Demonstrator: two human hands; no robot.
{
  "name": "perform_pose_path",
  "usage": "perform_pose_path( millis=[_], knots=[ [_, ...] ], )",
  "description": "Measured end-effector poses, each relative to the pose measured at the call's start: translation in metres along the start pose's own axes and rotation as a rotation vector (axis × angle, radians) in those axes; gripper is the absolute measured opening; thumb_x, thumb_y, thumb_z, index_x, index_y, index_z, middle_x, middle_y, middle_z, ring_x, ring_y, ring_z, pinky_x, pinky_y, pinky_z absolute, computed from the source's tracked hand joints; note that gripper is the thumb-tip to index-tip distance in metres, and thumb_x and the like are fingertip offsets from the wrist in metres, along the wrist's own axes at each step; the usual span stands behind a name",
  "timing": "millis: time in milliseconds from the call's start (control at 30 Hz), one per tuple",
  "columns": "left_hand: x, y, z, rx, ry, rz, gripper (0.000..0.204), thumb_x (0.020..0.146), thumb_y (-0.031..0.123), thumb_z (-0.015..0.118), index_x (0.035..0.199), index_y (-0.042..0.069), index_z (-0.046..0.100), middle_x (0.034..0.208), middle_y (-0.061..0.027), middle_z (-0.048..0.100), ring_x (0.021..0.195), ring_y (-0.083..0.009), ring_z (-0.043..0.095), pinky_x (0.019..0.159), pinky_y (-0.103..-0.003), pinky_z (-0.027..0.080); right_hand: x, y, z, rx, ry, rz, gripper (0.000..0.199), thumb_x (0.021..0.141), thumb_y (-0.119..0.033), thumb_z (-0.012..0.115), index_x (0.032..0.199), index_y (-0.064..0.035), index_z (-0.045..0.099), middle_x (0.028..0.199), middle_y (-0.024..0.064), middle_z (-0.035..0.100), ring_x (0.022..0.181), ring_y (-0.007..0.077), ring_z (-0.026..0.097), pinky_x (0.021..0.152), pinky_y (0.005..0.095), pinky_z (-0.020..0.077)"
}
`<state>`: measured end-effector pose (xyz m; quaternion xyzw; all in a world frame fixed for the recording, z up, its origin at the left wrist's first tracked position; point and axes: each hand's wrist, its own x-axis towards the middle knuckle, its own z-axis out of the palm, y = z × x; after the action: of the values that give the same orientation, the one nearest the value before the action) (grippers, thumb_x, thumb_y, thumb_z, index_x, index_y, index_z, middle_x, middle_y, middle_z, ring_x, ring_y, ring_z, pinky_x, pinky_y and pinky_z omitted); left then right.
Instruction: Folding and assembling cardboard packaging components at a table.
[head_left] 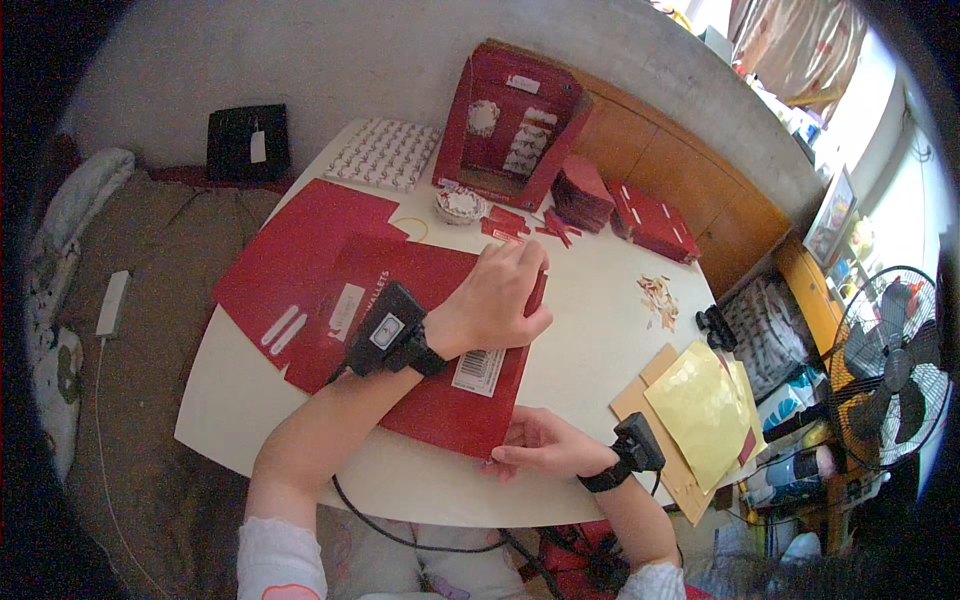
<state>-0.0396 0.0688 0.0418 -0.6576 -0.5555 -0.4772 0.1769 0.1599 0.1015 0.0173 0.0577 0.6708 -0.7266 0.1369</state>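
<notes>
A flat red cardboard sheet [440,415] with a white barcode label lies in front of me, overlapping another red sheet [300,235] to its left. My left hand [495,300] reaches across it, fingers curled over the far part of its right edge. At the sheet's near right corner my right hand [550,445] is closed, thumb and fingers pinching the cardboard. Both wrists wear black straps with small devices.
Behind stand an upright red display box [515,130], a stack of red pieces [582,193] and a white studded sheet [382,153]. A roll of white tape or labels [460,204] sits mid-table. Yellow envelopes [700,405] and a black fan [895,365] are right.
</notes>
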Motion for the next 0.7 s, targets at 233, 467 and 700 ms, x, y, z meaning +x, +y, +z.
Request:
perform_pose_path(
  millis=[233,467,700],
  knots=[
    [-0.0008,0.0003,-0.0021,0.01,-0.065,-0.052,0.039,0.069,0.014,0.063,0.1,0.002,0.042,0.091,-0.0196,0.049,0.089,-0.0376,0.05,0.082,-0.044,0.039,-0.0005,-0.0004,0.0005,-0.036,-0.001,-0.007,0.039,0.094,-0.012,0.055,0.129,0.0001,0.042,0.095,0.0076,0.065,0.078,0.0114,0.062,0.071,0.0263,0.0515],
    [0.0,0.0001,-0.0034,-0.009,-0.082,-0.061,0.039,0.069,0.014,0.062,0.1,0.002,0.043,0.089,-0.0189,0.049,0.087,-0.0367,0.05,0.081,-0.044,0.039,-0.0004,0.0018,0.0001,-0.075,-0.003,-0.017,0.042,0.095,-0.017,0.056,0.13,-0.0006,0.04,0.096,0.007,0.065,0.081,0.0118,0.061,0.069,0.0268,0.053],
    [0.001,0.0006,-0.0043,-0.015,-0.072,-0.065,0.039,0.069,0.015,0.063,0.1,0.002,0.042,0.088,-0.018,0.05,0.086,-0.0361,0.05,0.08,-0.044,0.039,0.0006,0.005,0.0004,-0.051,-0.007,-0.029,0.045,0.095,-0.017,0.055,0.133,-0.0017,0.037,0.099,0.0072,0.062,0.08,0.0113,0.06,0.07,0.0266,0.0522]
  ],
)
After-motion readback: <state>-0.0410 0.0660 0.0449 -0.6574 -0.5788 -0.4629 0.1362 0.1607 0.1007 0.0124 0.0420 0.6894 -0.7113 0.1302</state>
